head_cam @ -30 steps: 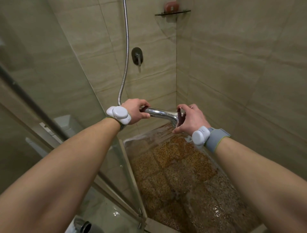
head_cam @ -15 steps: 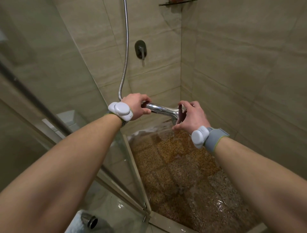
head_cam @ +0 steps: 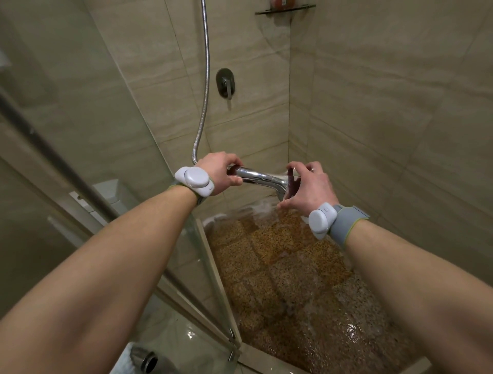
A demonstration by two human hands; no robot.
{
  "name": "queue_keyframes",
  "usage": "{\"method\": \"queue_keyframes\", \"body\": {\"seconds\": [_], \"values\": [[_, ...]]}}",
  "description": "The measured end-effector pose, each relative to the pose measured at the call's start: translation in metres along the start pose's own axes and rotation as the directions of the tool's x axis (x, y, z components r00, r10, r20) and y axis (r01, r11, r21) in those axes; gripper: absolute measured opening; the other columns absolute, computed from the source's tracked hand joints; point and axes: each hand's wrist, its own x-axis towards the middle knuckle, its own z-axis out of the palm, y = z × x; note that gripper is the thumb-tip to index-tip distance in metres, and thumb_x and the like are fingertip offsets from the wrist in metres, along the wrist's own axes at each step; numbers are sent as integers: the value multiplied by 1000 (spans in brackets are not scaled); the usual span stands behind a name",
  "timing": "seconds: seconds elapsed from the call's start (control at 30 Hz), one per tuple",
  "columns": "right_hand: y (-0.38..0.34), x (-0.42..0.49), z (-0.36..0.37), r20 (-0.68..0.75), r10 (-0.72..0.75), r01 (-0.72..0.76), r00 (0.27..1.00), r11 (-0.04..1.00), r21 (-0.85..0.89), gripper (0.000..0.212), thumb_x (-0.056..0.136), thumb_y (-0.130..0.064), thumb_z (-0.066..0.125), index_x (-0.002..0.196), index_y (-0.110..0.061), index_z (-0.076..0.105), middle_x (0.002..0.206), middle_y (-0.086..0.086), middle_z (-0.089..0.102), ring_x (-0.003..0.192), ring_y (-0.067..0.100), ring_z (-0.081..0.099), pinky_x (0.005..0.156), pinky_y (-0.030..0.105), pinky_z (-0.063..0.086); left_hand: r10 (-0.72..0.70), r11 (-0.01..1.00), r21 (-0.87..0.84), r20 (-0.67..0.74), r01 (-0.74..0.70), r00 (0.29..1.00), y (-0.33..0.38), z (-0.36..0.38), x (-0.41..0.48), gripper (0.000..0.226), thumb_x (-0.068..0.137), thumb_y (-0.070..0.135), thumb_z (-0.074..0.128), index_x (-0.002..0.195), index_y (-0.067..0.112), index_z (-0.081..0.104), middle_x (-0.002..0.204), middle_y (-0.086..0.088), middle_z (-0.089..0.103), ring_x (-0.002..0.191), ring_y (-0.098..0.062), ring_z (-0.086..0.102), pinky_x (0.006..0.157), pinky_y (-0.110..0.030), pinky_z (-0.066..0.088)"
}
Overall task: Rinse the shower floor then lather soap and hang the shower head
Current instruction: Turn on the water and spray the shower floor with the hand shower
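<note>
Head view: nearest the camera, two bare forearms reach forward over the shower entrance, each wrist wearing a white sensor pod, the right one (head_cam: pixel 321 219) on a grey strap. Below the left forearm the glass door (head_cam: pixel 88 149) runs from near right toward far left, and a dark round opening (head_cam: pixel 148 361) shows through it at the bottom edge.

Under the right forearm lies the shower floor (head_cam: pixel 290 283), brown speckled tiles wet and glistening, with water sheeting along its far edge just below the hands.

Beyond that, both hands hold the chrome shower head (head_cam: pixel 262 178) level above the floor's far end. The left hand (head_cam: pixel 222 172) is clenched around the handle, where the metal hose (head_cam: pixel 204 88) meets it and climbs out of frame. The right hand (head_cam: pixel 306 187) curls its fingers around the head end, thumb below; something dark red sits in that grip against the head, and what it is cannot be told.

On the far wall, right of the hose, is a dark mixer lever (head_cam: pixel 226 83). Highest, in the corner, a glass shelf (head_cam: pixel 284 10) carries a reddish soap bar (head_cam: pixel 282 2), well apart from the hands.
</note>
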Motion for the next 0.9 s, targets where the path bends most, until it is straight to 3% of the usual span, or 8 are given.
{"method": "queue_keyframes", "body": {"seconds": [0.7, 0.9], "values": [[-3, 0, 13, -2, 7, -7, 1000, 996, 92, 92, 42, -46, 92, 122, -41, 46, 124, 1, 42, 110, 26, 50, 91, 38, 50, 3, 998, 55, -17, -3, 1000, 4, -11, -3, 41, 71, 37, 77, 109, 29, 62, 90, 8, 56, 92, -20, 57, 83, -36, 48], [2, -2, 6, -19, 21, -20, 1000, 998, 67, 95, 39, -48, 92, 121, -43, 45, 125, 0, 40, 111, 28, 49, 92, 41, 51, 15, 999, 43, -21, -14, 1000, 8, -6, 0, 41, 71, 38, 78, 108, 28, 62, 98, 2, 58, 93, -21, 56, 83, -37, 48]]}}
